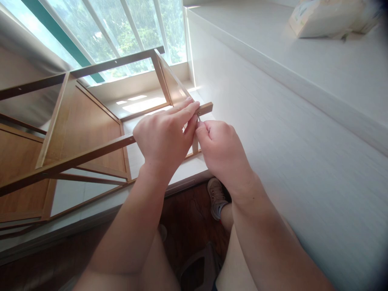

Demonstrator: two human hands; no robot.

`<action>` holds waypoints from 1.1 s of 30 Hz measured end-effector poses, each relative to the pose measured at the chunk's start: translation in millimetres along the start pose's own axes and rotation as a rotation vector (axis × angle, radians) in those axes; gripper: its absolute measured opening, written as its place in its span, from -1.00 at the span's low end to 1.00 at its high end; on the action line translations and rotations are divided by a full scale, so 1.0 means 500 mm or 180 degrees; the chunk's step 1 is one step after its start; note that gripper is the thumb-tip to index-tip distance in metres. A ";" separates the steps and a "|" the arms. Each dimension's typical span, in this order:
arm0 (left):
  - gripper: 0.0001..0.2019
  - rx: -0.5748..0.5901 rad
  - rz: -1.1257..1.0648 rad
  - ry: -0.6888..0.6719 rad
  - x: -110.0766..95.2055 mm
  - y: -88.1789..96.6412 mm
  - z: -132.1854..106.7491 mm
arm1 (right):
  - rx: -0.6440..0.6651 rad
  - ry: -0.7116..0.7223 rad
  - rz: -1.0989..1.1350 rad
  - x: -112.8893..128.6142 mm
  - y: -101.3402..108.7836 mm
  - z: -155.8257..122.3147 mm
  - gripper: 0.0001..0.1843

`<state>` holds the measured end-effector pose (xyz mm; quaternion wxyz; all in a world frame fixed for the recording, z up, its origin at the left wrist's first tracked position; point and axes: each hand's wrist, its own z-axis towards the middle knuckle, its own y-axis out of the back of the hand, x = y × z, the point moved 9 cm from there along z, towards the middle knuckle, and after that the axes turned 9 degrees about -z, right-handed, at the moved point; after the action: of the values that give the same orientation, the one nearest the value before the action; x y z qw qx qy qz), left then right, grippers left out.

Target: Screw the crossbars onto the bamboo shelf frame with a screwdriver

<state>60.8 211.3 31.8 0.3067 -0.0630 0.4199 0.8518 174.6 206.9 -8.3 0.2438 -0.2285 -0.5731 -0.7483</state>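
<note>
A wooden shelf frame [75,133] lies on its side on a white ledge, its rails running left to right. My left hand [165,135] is closed around the near rail [91,155] close to its right end, fingers reaching over the tip. My right hand [222,149] is closed in a pinch on a small metal piece [199,118], maybe a screw or key, held against the rail's end. What the metal piece is cannot be made out.
A tall white cabinet wall [287,133] rises on the right, with a white plastic pack [327,18] on its top. A window [100,32] is behind the frame. Below are a dark wood floor [188,222], my shoe [216,198] and a dark stool [200,268].
</note>
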 end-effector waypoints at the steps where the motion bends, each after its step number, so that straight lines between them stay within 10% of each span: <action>1: -0.73 -0.0007 0.0043 -0.0004 -0.001 0.000 0.000 | -0.0009 0.0007 0.0001 0.000 0.000 0.000 -0.61; 22: -0.73 0.0099 -0.0050 0.0102 0.005 -0.004 0.002 | -0.0207 -0.0003 0.0221 -0.001 0.010 -0.001 -0.59; 33: -0.73 0.0156 -0.0162 0.0210 0.009 -0.005 0.003 | 0.0245 -0.0820 0.3112 -0.024 -0.078 -0.015 -0.56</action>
<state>58.9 215.5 29.4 0.3157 -0.0941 0.4487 0.8307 158.7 209.8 -46.7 0.5012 -0.5513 -0.4518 -0.4907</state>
